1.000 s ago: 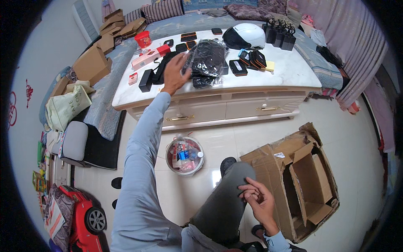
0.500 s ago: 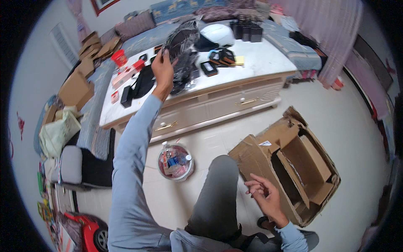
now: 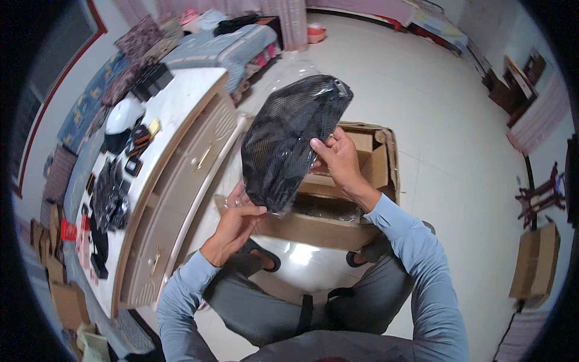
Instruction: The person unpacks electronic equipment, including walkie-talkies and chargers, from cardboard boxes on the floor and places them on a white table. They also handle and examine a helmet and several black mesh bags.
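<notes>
A flat black mesh pouch [image 3: 289,139] in a clear plastic wrapper is held up before me, tilted. My left hand [image 3: 236,224] pinches its lower left end between thumb and fingers. On its right edge my right hand [image 3: 339,158] is closed, thumb on the near face and fingers partly hidden behind it. Below and behind the pouch stands an open cardboard box [image 3: 319,232] on the floor, between my feet and partly covered by the pouch and hands.
On the left stands a white-topped table [image 3: 187,90] with drawers. It bears a white helmet [image 3: 124,116], crumpled black plastic wrapping [image 3: 110,196], a red cup [image 3: 68,229] and small black boxes [image 3: 152,81]. Another cardboard box [image 3: 534,262] leans by the right wall.
My view has turned right, toward the box. My left hand has brought the wrapped black pouch from the table to above the box, and my right hand has taken hold of it too.
</notes>
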Demonstrator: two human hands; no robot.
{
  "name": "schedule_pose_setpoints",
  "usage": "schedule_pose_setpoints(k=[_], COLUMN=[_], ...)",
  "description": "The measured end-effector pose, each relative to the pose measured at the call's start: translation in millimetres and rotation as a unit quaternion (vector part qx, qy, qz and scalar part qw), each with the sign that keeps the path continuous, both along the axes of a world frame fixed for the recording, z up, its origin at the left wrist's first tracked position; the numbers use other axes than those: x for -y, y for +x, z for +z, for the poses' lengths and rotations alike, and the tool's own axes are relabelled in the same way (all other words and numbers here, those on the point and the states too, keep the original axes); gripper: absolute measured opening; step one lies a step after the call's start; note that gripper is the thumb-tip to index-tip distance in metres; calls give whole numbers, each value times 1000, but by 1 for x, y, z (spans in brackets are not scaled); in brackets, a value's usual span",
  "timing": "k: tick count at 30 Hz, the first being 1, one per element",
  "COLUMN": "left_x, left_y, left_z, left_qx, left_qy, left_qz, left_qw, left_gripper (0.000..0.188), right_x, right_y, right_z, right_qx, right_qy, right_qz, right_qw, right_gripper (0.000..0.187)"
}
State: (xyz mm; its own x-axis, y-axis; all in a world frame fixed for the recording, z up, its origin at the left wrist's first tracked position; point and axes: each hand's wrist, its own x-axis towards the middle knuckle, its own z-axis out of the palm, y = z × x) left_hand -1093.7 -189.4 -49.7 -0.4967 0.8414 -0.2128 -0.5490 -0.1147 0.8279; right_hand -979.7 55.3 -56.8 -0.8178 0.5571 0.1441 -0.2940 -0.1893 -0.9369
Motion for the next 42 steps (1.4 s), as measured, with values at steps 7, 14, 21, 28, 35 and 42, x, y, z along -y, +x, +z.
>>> schedule_pose_setpoints(k=[7,14,21,28,35,42], left_x=[-68,-108,-110,-105,-106,-101], left_y=[-24,-3,-3,-2,-4,0], left_z=[0,-26,-30,-32,-35,-54], left_qx=[-20,-171,-111,-23,24,-133], left_qy=[-20,-33,-47,-61,-41,-121], left_qz=[-126,-35,-24,-40,-1,26], left_qw=[992,984,992,997,999,983], left_gripper=[68,37,28,34,38,89], right_x=[-40,-41,-48,-55,-34,-25], right_y=[45,44,50,50,54,56], right_z=[-6,-11,-20,-26,-41,-23], right_qx=[64,114,110,111,98,122], right_qy=[7,2,55,-5,26,479], right_qz=[-5,-10,-26,-11,231,-136], right_qw=[998,993,992,994,968,858], right_gripper=[26,18,18,30,64,43])
